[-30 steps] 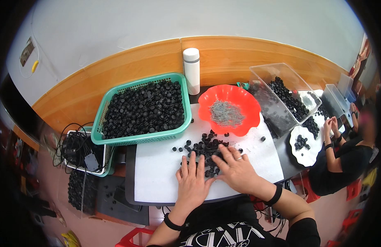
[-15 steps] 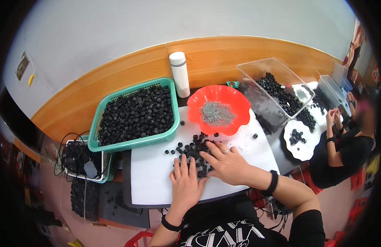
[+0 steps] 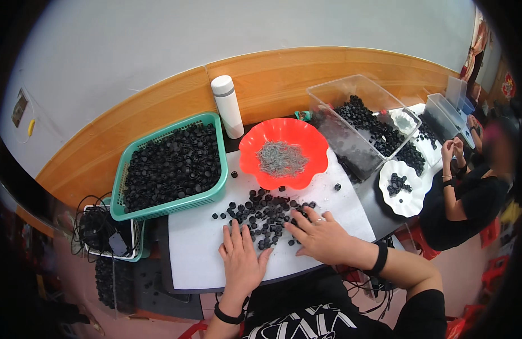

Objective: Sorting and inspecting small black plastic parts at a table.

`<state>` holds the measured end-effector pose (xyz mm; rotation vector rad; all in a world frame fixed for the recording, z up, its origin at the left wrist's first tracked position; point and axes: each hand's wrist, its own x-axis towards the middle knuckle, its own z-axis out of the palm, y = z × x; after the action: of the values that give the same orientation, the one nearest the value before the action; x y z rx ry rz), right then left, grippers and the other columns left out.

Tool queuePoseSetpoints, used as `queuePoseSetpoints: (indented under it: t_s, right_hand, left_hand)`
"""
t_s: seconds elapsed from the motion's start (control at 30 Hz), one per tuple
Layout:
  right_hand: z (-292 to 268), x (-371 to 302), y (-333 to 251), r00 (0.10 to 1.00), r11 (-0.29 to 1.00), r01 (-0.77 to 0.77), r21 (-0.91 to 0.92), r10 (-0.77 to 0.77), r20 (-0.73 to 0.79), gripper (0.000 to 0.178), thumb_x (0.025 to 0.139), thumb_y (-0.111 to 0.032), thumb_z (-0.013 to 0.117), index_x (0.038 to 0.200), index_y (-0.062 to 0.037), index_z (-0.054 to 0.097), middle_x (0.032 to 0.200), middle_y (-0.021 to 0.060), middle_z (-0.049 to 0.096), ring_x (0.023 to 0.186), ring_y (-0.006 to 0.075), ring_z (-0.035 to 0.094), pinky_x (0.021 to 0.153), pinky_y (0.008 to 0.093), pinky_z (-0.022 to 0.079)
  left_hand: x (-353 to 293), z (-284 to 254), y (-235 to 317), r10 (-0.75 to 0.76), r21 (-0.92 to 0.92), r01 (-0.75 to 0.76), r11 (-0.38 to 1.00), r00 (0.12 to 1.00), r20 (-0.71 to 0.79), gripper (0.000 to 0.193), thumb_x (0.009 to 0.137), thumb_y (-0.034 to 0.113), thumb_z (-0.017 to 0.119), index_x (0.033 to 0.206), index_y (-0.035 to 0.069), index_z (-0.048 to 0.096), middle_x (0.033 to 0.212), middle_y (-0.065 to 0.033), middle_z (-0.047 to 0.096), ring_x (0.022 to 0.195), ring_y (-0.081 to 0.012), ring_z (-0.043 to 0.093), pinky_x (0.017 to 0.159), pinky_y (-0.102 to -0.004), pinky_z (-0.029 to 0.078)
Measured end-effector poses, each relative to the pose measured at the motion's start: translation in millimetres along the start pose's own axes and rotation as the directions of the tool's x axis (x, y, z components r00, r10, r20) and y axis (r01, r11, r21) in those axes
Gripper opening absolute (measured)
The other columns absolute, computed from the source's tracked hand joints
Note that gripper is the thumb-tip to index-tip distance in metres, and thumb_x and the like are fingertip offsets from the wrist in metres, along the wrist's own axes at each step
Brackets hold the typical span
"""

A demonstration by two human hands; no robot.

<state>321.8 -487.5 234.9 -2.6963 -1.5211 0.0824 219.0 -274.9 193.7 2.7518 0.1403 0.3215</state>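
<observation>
Small round black plastic caps point(image 3: 265, 212) lie spread in a loose heap on a white sheet point(image 3: 199, 254) in front of me. My left hand point(image 3: 241, 261) rests at the heap's near left edge, fingers spread and pointing away, holding nothing. On the right side of the heap, my right hand point(image 3: 320, 234) lies low with its fingers stretched to the left, touching some caps at its fingertips. Just beyond the heap stands a red scalloped bowl point(image 3: 249, 147) with many thin silvery metal pins point(image 3: 282, 158) in it.
A green basket point(image 3: 220, 169) full of black caps stands at the left, beside a white bottle point(image 3: 228, 107). Rightward are a clear bin point(image 3: 323, 90) of caps and a white scalloped plate point(image 3: 405, 209). A co-worker point(image 3: 470, 198) sits at the far right, hands raised together.
My hands have drawn apart, the right one shifting right and nearer. More of the heap shows between them, and the caps lie more spread out. The whole view has shifted slightly.
</observation>
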Motion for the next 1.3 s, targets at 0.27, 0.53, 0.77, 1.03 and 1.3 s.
queuePoseSetpoints:
  t_s: [0.27,0.53,0.77,1.03,1.3]
  right_hand:
    - [18,-52,22,0.914,0.945,-0.299,0.134,0.324,-0.243,0.069,0.085,-0.041,0.074,0.145,-0.0171,0.050,0.152,0.0277,0.038,0.131,0.0476,0.046,0.091,0.0533,0.045]
    - [59,-33,-7,0.821,0.910,-0.267,0.317,0.387,-0.419,0.066,0.085,-0.029,0.071,0.145,-0.0100,0.048,0.147,0.0304,0.042,0.128,0.0482,0.050,0.096,0.0513,0.047]
    - [59,-8,-7,0.844,0.867,-0.126,0.483,0.349,-0.407,0.058,0.086,-0.014,0.060,0.142,-0.0035,0.048,0.145,0.0325,0.041,0.132,0.0481,0.045,0.098,0.0500,0.047]
    - [47,-28,19,0.652,0.771,-0.003,0.637,0.485,-0.583,0.033,0.078,-0.001,0.068,0.110,0.0057,0.064,0.108,0.0240,0.060,0.096,0.0389,0.059,0.082,0.0439,0.051]
    - [46,-27,19,0.637,0.677,0.114,0.727,0.512,-0.577,0.027,0.075,0.005,0.071,0.101,0.0040,0.065,0.097,0.0190,0.063,0.083,0.0355,0.060,0.069,0.0415,0.050]
  left_hand:
    - [11,-2,16,-0.053,0.051,0.049,0.997,0.995,0.083,0.082,0.083,0.030,0.073,0.151,0.003,0.036,0.159,-0.0293,0.022,0.142,-0.0542,0.022,0.110,-0.0659,0.022]
    - [8,-17,73,0.197,-0.010,-0.199,0.980,0.960,0.201,0.079,0.092,0.044,0.064,0.154,0.005,0.034,0.160,-0.0301,0.020,0.145,-0.0524,0.018,0.111,-0.0657,0.018]
    - [20,13,55,0.061,0.089,-0.080,0.993,0.977,0.204,0.082,0.095,0.054,0.058,0.158,0.010,0.029,0.163,-0.0287,0.015,0.147,-0.0522,0.015,0.111,-0.0685,0.016]
    - [36,25,48,-0.023,0.209,0.011,0.978,0.998,0.052,0.073,0.083,0.010,0.069,0.150,0.008,0.040,0.160,-0.0276,0.023,0.146,-0.0487,0.023,0.114,-0.0614,0.021]
    - [52,-6,79,0.100,0.188,-0.150,0.971,0.964,0.248,0.076,0.088,0.031,0.072,0.150,0.002,0.039,0.161,-0.0268,0.019,0.146,-0.0508,0.020,0.108,-0.0613,0.024]
